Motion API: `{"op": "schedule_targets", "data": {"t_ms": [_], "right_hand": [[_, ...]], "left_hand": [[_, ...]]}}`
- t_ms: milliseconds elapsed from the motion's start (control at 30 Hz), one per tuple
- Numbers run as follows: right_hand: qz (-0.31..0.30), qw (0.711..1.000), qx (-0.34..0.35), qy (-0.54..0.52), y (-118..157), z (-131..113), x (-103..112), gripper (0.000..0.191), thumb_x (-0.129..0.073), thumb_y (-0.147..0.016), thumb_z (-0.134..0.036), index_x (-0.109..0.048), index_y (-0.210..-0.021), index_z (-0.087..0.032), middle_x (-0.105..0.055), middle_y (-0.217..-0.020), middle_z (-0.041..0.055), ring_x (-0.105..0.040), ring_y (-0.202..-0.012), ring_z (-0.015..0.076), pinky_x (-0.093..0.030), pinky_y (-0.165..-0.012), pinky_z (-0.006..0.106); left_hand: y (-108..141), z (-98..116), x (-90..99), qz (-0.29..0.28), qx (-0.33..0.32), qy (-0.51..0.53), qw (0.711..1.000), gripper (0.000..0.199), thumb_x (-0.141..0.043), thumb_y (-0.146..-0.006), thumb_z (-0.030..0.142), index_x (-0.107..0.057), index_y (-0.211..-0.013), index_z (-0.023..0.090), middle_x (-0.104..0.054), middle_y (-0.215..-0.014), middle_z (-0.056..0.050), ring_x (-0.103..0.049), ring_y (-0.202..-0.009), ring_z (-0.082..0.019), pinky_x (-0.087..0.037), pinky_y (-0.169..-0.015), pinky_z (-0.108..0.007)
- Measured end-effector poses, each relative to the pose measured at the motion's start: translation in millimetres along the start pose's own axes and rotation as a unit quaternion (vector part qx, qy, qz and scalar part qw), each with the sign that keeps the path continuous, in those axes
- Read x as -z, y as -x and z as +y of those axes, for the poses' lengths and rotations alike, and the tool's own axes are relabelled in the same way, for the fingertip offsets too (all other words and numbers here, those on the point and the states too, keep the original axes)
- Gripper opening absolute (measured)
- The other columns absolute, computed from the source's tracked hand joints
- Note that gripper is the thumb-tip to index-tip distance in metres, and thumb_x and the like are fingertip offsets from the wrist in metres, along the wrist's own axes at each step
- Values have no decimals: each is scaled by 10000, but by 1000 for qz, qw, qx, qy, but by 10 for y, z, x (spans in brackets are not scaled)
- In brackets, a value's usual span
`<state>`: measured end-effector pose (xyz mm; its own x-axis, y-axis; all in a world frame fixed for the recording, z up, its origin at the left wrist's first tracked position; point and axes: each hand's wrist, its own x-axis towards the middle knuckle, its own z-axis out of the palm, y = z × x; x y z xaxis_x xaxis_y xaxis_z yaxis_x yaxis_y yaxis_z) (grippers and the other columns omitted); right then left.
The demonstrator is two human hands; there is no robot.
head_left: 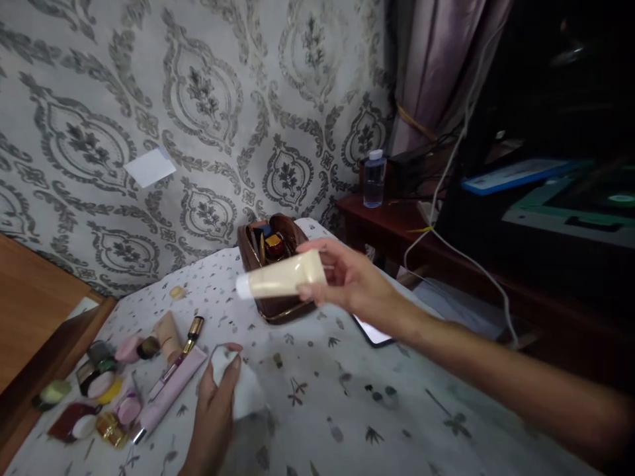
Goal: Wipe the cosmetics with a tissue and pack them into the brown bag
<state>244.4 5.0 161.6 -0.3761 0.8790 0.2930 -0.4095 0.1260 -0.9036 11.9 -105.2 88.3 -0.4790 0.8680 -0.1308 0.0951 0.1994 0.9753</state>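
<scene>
My right hand (337, 274) grips a cream-coloured squeeze tube (280, 277) by its flat end, its white cap pointing left. Behind the tube stands an unzipped brown cosmetic bag (282, 311), with small items inside, among them an amber-and-gold one. My left hand (218, 383) is closed around a white cloth or wipe (245, 390), low over the bed. Left of that hand lies a long pale pink tube (171, 390) with a silver cap. The bag's lower contents are hidden.
Several bottles and jars, including a dark red bottle (72, 422), cluster at the bed's left. A phone (374, 334) lies beneath my right forearm. To the right, a red-brown table (354, 215) holds a clear bottle (374, 182), and a white cable (476, 261) hangs past it.
</scene>
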Motion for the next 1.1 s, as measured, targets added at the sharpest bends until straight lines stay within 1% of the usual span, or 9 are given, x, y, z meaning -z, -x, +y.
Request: {"op": "schedule_targets", "data": {"t_ms": [67,133,233,367,500,633,733,967,1100], "right_hand": [[32,999,32,22,-189,-125,119,445,-778,-640,-95,-610,-1030,-229,-652,-897,-18,-619,-710,123,-484,-523,194],[44,997,48,47,-363,-201,209,407,-742,-651,-76,-623,-1012,-220,-642,-864,-29,-610,-700,123,-469,-525,198],[36,990,66,116,-563,-220,295,404,-727,-644,-67,-622,-1005,-212,-623,-827,-36,-588,-695,130,-455,-549,217],[2,961,101,256,-730,-157,319,432,-721,-644,-83,-607,-1038,-218,-592,-804,-40,-554,-715,134,-425,-619,238],[-56,904,105,410,-889,-129,238,440,-671,-679,-56,-597,-1086,-208,-579,-781,-39,-499,-690,124,-357,-641,240],[-160,823,118,532,-1107,-140,129,468,-594,-703,8,-593,-1113,-218,-608,-833,-10,-486,-715,141,-317,-647,248],[-229,775,130,575,-1282,-112,75,453,-576,-700,43,-605,-1072,-214,-634,-886,15,-492,-728,152,-313,-652,255],[-287,690,112,655,-1599,66,57,495,-536,-737,42,-590,-1152,-222,-624,-1060,65,-544,-776,172,-340,-639,260],[-323,652,131,674,-1713,172,85,514,-572,-721,24,-584,-1185,-198,-639,-1030,74,-580,-912,219,-358,-649,251]], "left_hand": [[-53,-78,89,-19,-81,-100,992,198,-710,-714,454,-676,-889,368,-633,-702,48,-597,-629,-225,-495,-574,-320],[-115,-139,169,-44,-142,-162,975,134,-702,-711,395,-700,-844,379,-700,-820,40,-659,-801,-289,-539,-738,-388],[-197,-205,229,-64,-158,-187,967,151,-684,-707,357,-717,-840,419,-731,-897,40,-672,-950,-353,-534,-861,-464],[-233,-262,213,-54,-156,-188,968,151,-672,-708,378,-715,-845,425,-729,-873,31,-672,-926,-370,-535,-855,-486],[-193,-279,161,-32,-158,-194,968,125,-646,-743,399,-699,-856,407,-714,-839,22,-660,-855,-351,-520,-816,-465],[-171,-284,127,-22,-157,-183,970,118,-607,-773,449,-690,-854,423,-704,-830,25,-645,-842,-344,-499,-785,-449],[-187,-303,124,-29,-145,-175,973,114,-610,-765,469,-690,-834,426,-679,-774,25,-642,-798,-341,-500,-704,-422],[-224,-363,157,-53,-116,-171,977,152,-590,-789,512,-678,-857,409,-566,-631,24,-536,-581,-277,-427,-542,-355],[-239,-389,184,-65,-110,-183,975,293,-559,-813,561,-659,-895,298,-590,-685,12,-532,-632,-246,-405,-575,-310]]}}
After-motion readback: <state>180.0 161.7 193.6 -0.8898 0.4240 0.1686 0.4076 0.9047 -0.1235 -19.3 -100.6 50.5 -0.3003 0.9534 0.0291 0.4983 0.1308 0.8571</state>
